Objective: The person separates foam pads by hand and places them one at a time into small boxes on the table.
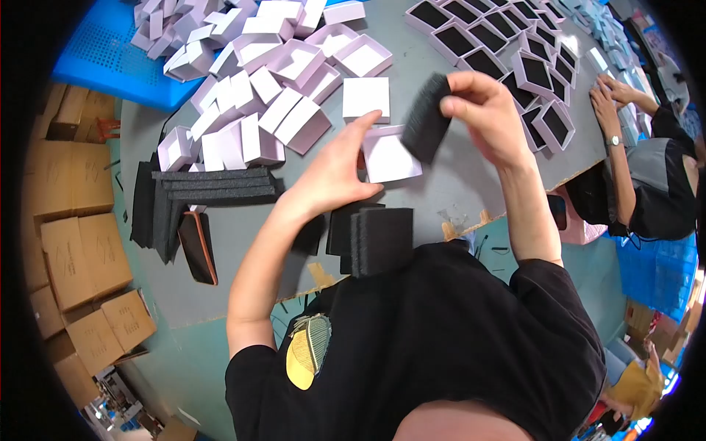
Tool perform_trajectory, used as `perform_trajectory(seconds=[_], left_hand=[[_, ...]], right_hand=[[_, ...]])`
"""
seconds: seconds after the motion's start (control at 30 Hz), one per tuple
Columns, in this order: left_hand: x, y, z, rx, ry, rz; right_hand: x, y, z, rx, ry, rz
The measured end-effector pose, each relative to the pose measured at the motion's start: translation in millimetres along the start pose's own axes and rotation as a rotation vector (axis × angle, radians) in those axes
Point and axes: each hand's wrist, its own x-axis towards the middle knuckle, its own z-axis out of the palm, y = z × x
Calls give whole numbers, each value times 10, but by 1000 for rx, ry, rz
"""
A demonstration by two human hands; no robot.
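Note:
In the middle of the grey table, my left hand [334, 169] grips a small open lilac box [391, 158], thumb and fingers at its left side. My right hand [485, 110] pinches a black foam pad [426, 121] by its upper right edge, tilted over the box's right side. A white-topped box [366, 98] lies just beyond. Near my body stands a stack of black foam pads [382, 241]. Empty lilac boxes [294, 62] are heaped at the back left. At the back right are lilac boxes with black inserts [489, 34].
More black foam strips [220, 184] and a phone [197, 248] lie on the left of the table [243, 257]. A blue crate [110, 55] is at the back left. At the right sits another person [654, 176], hands at the table. Cardboard cartons [88, 253] stand at the far left.

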Motion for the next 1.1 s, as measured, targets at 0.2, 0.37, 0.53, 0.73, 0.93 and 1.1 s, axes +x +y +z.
perform_trajectory(seconds=[0.2, 0.37, 0.53, 0.73, 0.93, 1.1], left_hand=[[283, -185, 271, -72, -62, -34], [274, -560, 485, 38, 179, 307], [220, -387, 433, -44, 165, 117], [-29, -291, 239, -146, 243, -25], [-136, 98, -315, 784, 377, 116], [-125, -24, -528, 967, 112, -28]], right_hand=[[175, 423, -177, -932, -172, -361], [51, 776, 107, -1223, -59, -642], [-15, 618, 32, -1093, 251, -630], [-931, 57, -268, -932, -42, -348], [-1259, 222, -127, -1038, -513, -372], [-1067, 267, -225, -1024, -617, -526]])
